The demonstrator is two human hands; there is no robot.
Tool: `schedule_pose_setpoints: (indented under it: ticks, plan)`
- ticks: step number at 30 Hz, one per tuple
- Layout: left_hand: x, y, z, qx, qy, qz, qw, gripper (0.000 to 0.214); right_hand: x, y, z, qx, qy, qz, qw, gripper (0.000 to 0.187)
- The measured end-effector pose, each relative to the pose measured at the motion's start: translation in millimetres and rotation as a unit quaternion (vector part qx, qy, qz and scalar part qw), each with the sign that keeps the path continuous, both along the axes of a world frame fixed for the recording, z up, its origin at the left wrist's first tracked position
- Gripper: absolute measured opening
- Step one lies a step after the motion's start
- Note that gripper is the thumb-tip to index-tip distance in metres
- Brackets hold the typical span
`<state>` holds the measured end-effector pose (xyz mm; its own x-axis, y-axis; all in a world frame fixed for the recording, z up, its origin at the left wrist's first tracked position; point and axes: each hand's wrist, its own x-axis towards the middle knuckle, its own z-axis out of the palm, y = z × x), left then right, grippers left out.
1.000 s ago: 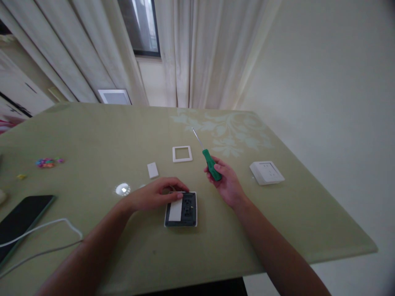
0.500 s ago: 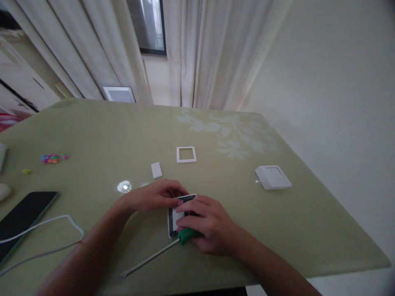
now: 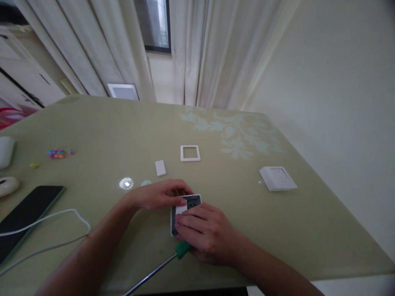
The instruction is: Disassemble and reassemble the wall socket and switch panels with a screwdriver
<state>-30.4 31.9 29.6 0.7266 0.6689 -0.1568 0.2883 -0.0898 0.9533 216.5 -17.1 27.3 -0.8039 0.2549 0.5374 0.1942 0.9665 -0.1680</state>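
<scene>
A wall switch (image 3: 173,224), with a white edge and dark grey inside, lies near the table's front between my hands. My left hand (image 3: 159,195) grips its upper left side, the thumb resting on the white rocker piece (image 3: 180,209) set in it. My right hand (image 3: 207,232) lays its fingers over the rocker and the lower right of the switch. Under that same hand is a screwdriver (image 3: 182,249) with a green handle, its metal shaft pointing down and left out of view. My right palm hides part of the switch and handle.
Beyond my hands lie a loose white rocker (image 3: 160,168) and a square white frame (image 3: 190,160). A white socket box (image 3: 277,179) sits at right, near the wall. At left are a phone (image 3: 31,218), a white cable (image 3: 77,213) and small colourful pieces (image 3: 58,153).
My right fingers have shifted down, baring the dark upper right corner of the switch. The screwdriver has moved lower, its tip leaving the frame. The view has shifted slightly left.
</scene>
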Motion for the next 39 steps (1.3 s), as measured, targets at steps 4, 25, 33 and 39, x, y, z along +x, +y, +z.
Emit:
schedule_pose_setpoints:
  ticks: [4,25,33,39]
  plan:
    - [-0.8,1.8,1.7,0.026,0.011,-0.004,1.0,0.035,0.2,-5.7,-4.7,-0.02,-0.015,-0.017,1.0,0.019]
    - [-40.1,19.5,-26.5,0.312,0.371,0.305,0.82,0.052,8.9,28.2,-3.8,-0.342,0.207,-0.065,0.914,0.026]
    - [-12.8,3.6,8.5,0.345,0.192,0.271,0.878,0.052,18.3,61.6,-2.9,-0.498,0.333,-0.229,0.768,0.051]
    - [27.3,-28.8,27.9,0.31,0.116,0.049,0.942,0.06,13.2,56.7,-5.9,-0.51,0.32,-0.222,0.767,0.049]
